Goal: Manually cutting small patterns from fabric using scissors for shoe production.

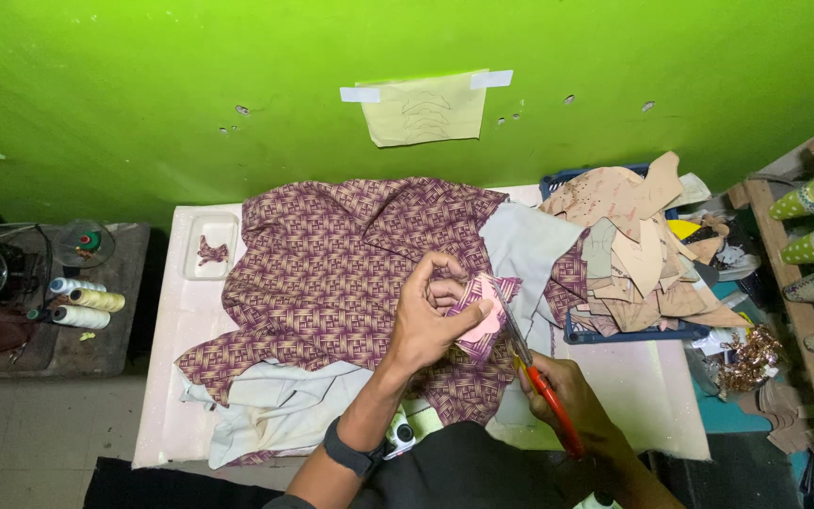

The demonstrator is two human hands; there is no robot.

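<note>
At centre frame, one small piece of purple woven-pattern fabric with a pink paper template (479, 316) is being pinched in the left hand (429, 316), fingers clamped on it. The right hand (558, 388) is gripping one pair of red-handled scissors (534, 377), blades touching the piece's edge. One large purple patterned cloth (332, 273) is lying beneath. Three thread spools (87, 302) are lying at left; one blue basket of tan cut-outs (628, 335) is sitting at right.
</note>
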